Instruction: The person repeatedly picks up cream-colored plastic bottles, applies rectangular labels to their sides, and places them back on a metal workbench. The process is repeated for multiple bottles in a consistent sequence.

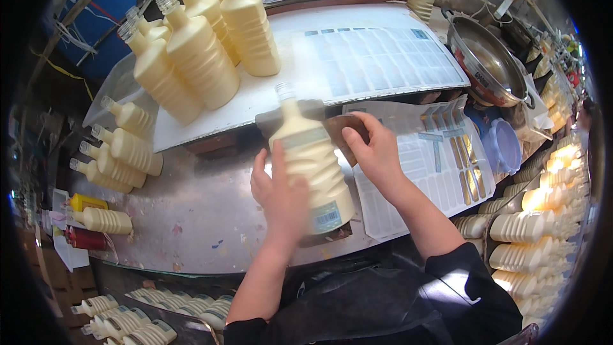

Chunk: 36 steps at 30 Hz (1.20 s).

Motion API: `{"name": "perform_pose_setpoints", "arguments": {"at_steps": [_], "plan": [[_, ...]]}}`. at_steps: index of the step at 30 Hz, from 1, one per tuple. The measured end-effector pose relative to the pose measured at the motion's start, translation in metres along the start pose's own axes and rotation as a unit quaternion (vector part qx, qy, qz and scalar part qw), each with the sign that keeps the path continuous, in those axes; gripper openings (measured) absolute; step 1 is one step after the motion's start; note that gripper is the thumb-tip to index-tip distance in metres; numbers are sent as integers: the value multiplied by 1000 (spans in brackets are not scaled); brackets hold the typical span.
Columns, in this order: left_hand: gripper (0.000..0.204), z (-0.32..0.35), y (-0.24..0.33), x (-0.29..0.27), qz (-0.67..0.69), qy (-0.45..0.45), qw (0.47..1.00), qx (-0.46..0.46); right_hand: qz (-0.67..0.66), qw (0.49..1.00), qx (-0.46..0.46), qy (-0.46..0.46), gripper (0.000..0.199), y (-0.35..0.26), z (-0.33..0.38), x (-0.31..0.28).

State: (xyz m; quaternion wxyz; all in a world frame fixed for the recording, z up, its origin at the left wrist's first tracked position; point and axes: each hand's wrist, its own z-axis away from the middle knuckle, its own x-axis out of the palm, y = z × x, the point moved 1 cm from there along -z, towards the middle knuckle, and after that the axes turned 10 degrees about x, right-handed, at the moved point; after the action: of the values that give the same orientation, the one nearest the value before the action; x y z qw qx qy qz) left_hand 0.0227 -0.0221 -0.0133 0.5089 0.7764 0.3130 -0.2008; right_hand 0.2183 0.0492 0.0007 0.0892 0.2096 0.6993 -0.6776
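While both forearms come up from the lower edge of the head view, the hands meet on one cream plastic bottle (311, 166) lying in the middle of the worn metal worktop (191, 217). Its long axis runs away from the person, clear cap far, base near, tipped slightly leftward at the neck. The left hand (278, 195) wraps the bottle's left flank near the base, fingers curled against it. The right hand (377, 153) sits just beyond the bottle's right shoulder, fingers bent over a brown block (341, 134); whether it also touches the bottle I cannot tell. The left hand is clearly the nearer and the one gripping.

Upright filled bottles (198, 51) stand on the white board (332, 45) farther back. Label sheets (421, 172) lie right of the hands, with a metal pan (488, 64) beyond. More bottles lie in stacks (118, 156) at left and in a crate (530, 243) at right
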Motion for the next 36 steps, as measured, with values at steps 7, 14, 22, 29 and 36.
{"name": "perform_pose_setpoints", "arguments": {"at_steps": [7,14,22,29,36], "plan": [[84,-4,2,1,-10,-18,1000,5,-47,996,-6,-69,35,-1,2,1],[78,-2,-1,2,4,-8,1000,-3,8,998,30,-52,35,-11,0,-7],[75,33,-15,-1,102,-3,993,-58,-141,986,62,-62,32,3,22,-7],[86,67,7,6,112,5,992,-49,79,992,-28,-98,37,-17,105,-12],[89,74,-9,10,197,11,980,-39,30,995,62,-76,36,5,103,-23]]}}
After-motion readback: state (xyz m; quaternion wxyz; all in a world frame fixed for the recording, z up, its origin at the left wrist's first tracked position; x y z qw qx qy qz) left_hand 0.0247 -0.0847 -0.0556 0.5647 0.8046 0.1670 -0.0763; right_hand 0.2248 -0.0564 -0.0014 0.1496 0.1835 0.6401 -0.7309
